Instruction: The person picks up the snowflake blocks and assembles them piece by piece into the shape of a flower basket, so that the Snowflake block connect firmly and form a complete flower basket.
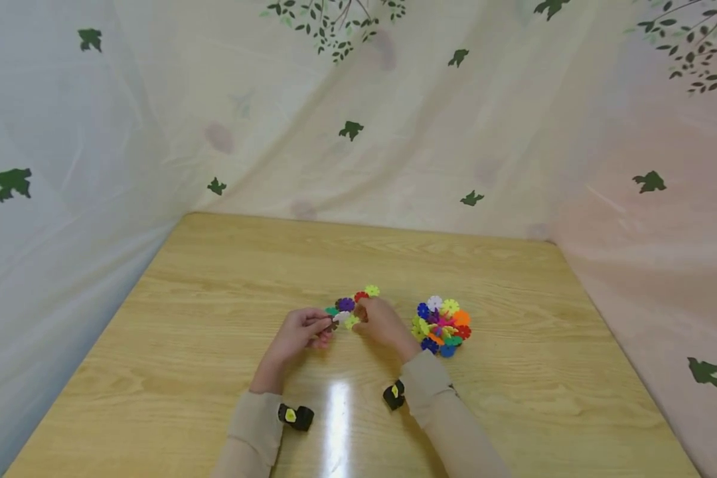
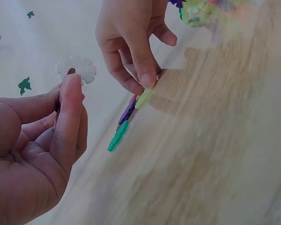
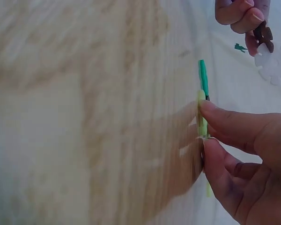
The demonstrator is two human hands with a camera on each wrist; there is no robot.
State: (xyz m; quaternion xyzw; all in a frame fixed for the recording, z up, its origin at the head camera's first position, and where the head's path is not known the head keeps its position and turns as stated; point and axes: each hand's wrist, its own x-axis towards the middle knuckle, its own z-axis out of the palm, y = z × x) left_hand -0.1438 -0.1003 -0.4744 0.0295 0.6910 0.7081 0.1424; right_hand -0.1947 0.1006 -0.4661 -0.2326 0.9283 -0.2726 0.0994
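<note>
Between thumb and fingers my left hand (image 1: 301,332) pinches a brown flower-shaped disc (image 3: 264,33). A white flower disc (image 2: 78,68) sticks out from it, apparently joined to it. My right hand (image 1: 387,324) holds a yellow flower disc (image 3: 201,112) by its edge, low over the table; a brown piece beside it is mostly covered by the fingers. Just beyond the hands lies a slanting row of discs: green (image 2: 118,136), purple (image 1: 346,304), red (image 1: 361,296) and another yellow disc (image 1: 372,290). Whether they interlock is unclear.
Right of my right hand, a heap of many-coloured flower discs (image 1: 448,307) sits on the wooden table (image 1: 215,279). Pale cloth (image 1: 406,166) with green bird shapes hangs around the back and sides. Each wrist carries a small black camera (image 1: 299,418).
</note>
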